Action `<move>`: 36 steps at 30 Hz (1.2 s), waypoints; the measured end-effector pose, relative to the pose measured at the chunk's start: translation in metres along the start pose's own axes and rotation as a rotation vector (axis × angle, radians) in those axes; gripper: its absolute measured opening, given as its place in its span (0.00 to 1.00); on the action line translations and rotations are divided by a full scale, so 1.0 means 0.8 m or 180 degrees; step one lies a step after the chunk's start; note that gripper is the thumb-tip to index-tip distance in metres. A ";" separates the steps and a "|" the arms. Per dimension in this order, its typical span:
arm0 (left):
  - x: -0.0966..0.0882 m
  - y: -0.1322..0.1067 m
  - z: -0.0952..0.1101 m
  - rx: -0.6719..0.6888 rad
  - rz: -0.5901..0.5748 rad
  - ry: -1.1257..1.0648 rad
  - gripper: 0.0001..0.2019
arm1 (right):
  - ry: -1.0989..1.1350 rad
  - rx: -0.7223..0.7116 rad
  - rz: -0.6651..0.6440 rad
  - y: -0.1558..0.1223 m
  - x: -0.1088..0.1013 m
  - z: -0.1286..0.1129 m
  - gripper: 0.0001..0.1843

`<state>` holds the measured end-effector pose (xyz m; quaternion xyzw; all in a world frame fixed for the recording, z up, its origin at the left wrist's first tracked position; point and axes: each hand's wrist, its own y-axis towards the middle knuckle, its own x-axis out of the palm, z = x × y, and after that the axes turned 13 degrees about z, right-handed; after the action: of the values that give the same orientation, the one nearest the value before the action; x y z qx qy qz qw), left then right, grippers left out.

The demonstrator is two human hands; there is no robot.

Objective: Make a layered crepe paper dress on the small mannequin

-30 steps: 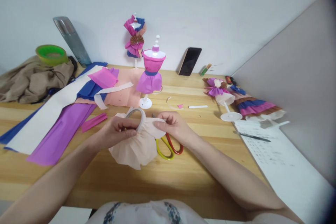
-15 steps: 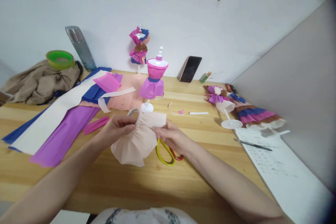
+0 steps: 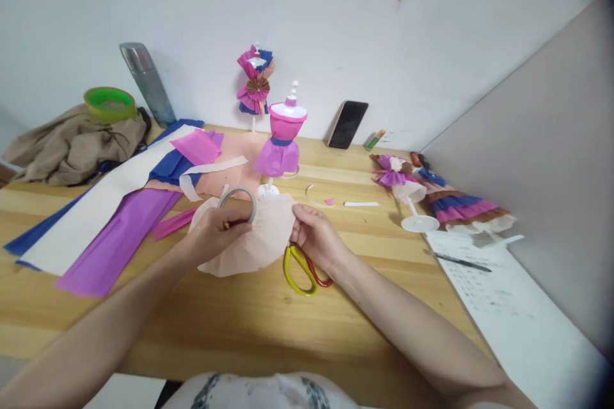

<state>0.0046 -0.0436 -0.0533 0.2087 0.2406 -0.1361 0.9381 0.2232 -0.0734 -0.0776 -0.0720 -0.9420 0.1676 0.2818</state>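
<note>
We work at a pale wooden table [image 3: 288,332] set against a white wall [image 3: 307,6], with a grey partition [image 3: 551,160] on the right. Two small dress forms stand upright, one in fanned pleats [image 3: 256,80] and one in a pink and purple skirt [image 3: 284,140]; two more lie tipped over at the right. One pair of scissors [image 3: 300,268] (yellow and red handles) lies flat. Our left hand [image 3: 215,233] is closed around one tape roll [image 3: 238,199], a thin grey ring, pressed on the peach crepe paper [image 3: 266,236]. Our right hand [image 3: 314,236] pinches that paper's right edge. The paper, gathered and crinkled into a fan, hangs just above the table's middle.
</note>
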 end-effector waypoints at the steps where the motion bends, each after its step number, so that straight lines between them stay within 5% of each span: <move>1: 0.001 0.000 0.000 0.0001 0.0020 0.0013 0.12 | 0.0023 0.0022 -0.0017 -0.001 0.002 0.001 0.18; 16: 0.001 -0.002 -0.006 -0.0008 0.0224 0.0005 0.11 | 0.0059 0.0138 -0.0149 0.007 -0.003 0.005 0.17; 25: 0.003 -0.004 -0.012 -0.0109 0.0341 -0.0041 0.13 | -0.0668 -0.0104 -0.0182 0.002 -0.004 0.016 0.12; 32: 0.001 -0.002 -0.016 -0.0325 0.0482 -0.0098 0.14 | -0.0805 -0.0038 -0.0536 0.005 -0.011 0.006 0.15; 36: -0.003 -0.002 -0.015 -0.0225 0.0339 -0.0195 0.13 | -0.0529 -0.0263 -0.0346 0.010 -0.014 -0.001 0.21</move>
<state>-0.0025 -0.0387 -0.0625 0.1837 0.2050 -0.0838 0.9577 0.2331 -0.0685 -0.0856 -0.0183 -0.9707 0.1186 0.2082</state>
